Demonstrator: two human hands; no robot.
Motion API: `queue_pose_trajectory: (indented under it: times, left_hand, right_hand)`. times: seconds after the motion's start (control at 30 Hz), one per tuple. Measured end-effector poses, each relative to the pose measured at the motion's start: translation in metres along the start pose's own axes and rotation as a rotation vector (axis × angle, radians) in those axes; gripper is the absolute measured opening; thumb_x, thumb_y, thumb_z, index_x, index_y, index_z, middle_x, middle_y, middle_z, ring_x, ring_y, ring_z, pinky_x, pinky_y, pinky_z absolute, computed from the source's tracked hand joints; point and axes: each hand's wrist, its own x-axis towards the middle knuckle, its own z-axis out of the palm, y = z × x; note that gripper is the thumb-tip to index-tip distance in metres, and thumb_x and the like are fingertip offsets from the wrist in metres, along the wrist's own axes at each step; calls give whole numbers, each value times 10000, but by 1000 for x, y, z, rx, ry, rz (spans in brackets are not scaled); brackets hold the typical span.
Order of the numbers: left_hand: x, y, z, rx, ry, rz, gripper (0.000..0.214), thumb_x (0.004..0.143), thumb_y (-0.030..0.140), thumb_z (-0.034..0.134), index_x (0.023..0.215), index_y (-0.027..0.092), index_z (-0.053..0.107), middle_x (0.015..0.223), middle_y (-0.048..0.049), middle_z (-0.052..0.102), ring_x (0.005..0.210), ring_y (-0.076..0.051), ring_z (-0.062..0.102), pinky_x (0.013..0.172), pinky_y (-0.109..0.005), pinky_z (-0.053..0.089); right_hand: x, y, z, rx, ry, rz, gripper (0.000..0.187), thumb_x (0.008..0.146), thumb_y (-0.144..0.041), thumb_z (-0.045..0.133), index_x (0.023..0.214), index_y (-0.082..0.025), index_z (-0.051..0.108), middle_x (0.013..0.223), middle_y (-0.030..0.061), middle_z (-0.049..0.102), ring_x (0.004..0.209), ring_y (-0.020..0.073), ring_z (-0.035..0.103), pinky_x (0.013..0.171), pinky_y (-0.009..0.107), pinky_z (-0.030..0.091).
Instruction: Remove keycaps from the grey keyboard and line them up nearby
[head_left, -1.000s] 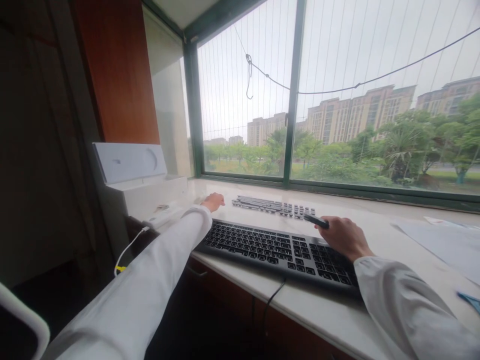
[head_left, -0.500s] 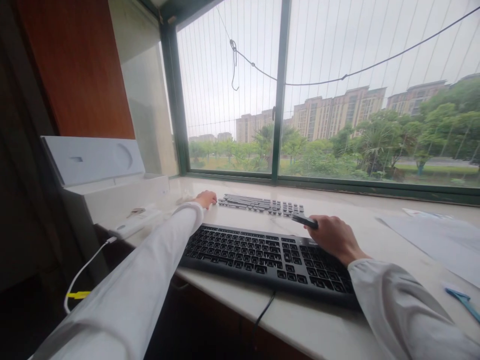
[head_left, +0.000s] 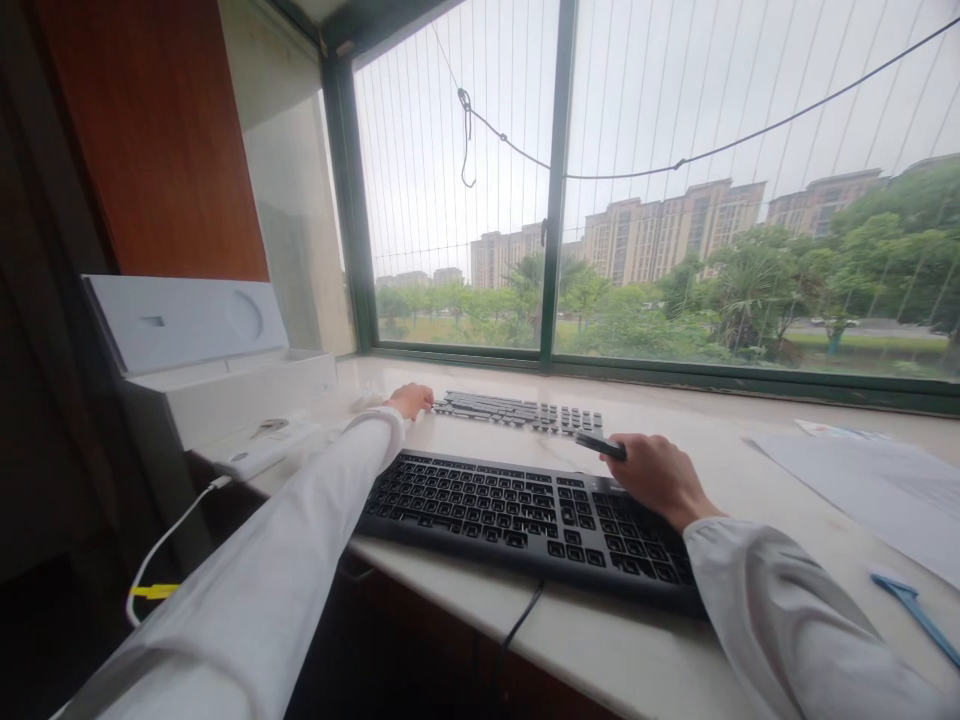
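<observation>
A black keyboard (head_left: 465,500) with its keycaps off lies along the desk's front edge, bare key sockets facing up. Behind it, the loose dark keycaps (head_left: 517,412) are laid out in rows on the desk. My left hand (head_left: 412,400) is at the left end of those rows, fingers curled together by the outermost keycaps. Whatever its fingertips hold is too small to make out. Closed in my right hand (head_left: 660,475) is a short black stick-shaped tool (head_left: 601,446), pointing left above the gap between keycaps and keyboard. The hand hides part of the keyboard's upper right.
To the left stand an open white box (head_left: 247,395) and a white power strip (head_left: 270,447) with a cable. Papers (head_left: 862,485) and a blue tool (head_left: 911,605) lie on the right. A cable (head_left: 523,620) hangs over the desk's front edge. A window rises behind.
The view has shifted slightly. My right hand with the black tool appears a little further left and lower; my left hand stays by the keycaps' left end.
</observation>
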Motion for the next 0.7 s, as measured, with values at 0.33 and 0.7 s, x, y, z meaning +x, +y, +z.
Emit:
queue_pose_trajectory:
  times: [0.33, 0.7]
  left_hand:
    - [-11, 0, -12, 4, 61, -27, 226, 861, 282, 561, 1061, 239, 656, 1109, -22, 694, 546, -73, 614, 691, -231, 491]
    - [-66, 16, -36, 18, 187, -73, 222, 869, 271, 517, 1010, 253, 689, 1042, -27, 711, 763, -151, 640, 749, -254, 450]
  right_hand:
    - [1, 7, -2, 4, -40, 140, 337, 864, -388, 395, 950, -243, 687, 903, 122, 680, 838, 279, 640, 682, 348, 420]
    - [6, 30, 8, 35, -111, 421, 374, 883, -221, 325, 1172, -84, 518, 1194, 202, 513, 1078, 305, 555, 834, 416, 431]
